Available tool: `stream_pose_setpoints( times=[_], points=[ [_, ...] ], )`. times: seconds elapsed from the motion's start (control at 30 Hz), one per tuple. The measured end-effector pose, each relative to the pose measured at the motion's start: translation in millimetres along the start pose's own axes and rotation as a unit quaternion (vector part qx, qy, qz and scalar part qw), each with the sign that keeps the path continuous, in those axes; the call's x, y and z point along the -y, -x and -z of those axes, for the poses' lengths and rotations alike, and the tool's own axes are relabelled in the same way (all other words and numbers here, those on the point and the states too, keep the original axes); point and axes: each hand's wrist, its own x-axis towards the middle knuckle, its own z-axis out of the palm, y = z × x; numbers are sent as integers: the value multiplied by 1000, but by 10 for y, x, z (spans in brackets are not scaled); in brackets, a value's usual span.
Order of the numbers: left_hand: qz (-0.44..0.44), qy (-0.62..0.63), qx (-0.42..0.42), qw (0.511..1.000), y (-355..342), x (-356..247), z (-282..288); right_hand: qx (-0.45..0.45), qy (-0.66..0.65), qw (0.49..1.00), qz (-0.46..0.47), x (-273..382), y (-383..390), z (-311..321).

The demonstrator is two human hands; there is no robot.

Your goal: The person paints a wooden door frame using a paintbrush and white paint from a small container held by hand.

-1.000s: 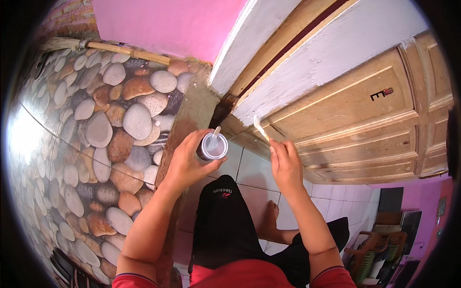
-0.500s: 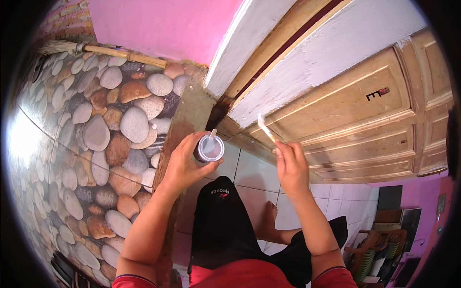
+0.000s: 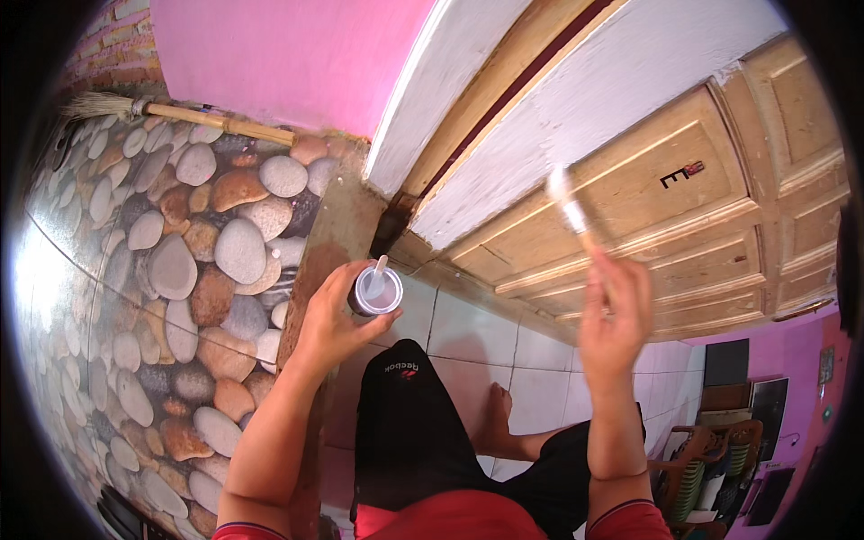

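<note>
In my left hand [image 3: 335, 315] is a small round cup of pale paint [image 3: 382, 295], its fingers and thumb wrapped round the sides. A flat stir stick [image 3: 380, 266] leans inside, its end poking over the rim. My right hand [image 3: 616, 310] grips the handle of a paintbrush [image 3: 572, 212], slightly blurred. The white-coated bristles are over the wooden door [image 3: 657, 171], close to the border of its white-painted strip [image 3: 540, 135]; whether they touch it I cannot tell. Bare wood shows on the door's raised panels.
A white-painted door frame [image 3: 427, 99] meets a pink wall [image 3: 288, 54]. On the left lies a pebble-patterned floor [image 3: 238, 252], with a broom [image 3: 216, 119] along the wall. White tiles [image 3: 472, 328] are below my hands. Stacked chairs [image 3: 702, 468] stand at the lower right.
My right hand has moved right with the brush, whose bristles went up and right along the white strip's border. My left hand still holds the cup. The whole view has shifted slightly.
</note>
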Motion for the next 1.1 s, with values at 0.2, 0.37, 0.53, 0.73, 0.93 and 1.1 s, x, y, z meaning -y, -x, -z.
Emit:
stream_pose_setpoints(
  times=[0.2, 0.37, 0.53, 0.73, 0.93, 1.1],
  points=[
    [-8, -5, -1, 1000, -21, -52, 3, 54, -37, 998, -18, -49, 68, -210],
    [-3, 2, -2, 1000, 4, -26, 27, -41, -14, 999, -12, -79, -221, 27],
    [-4, 4, -3, 1000, 14, 0, 21, -85, 8, 995, 48, -104, -217, -6],
    [-5, 3, -7, 1000, -10, -17, 1, 27, -65, 997, -21, -78, 254, -384],
    [1, 11, -5, 1000, -1, -31, 56, 83, -184, 976, -86, 201, 291, -280],
    [12, 15, 1, 1000, -4, -37, 21, 126, -407, 852, -305, 443, 270, -1]
  ],
)
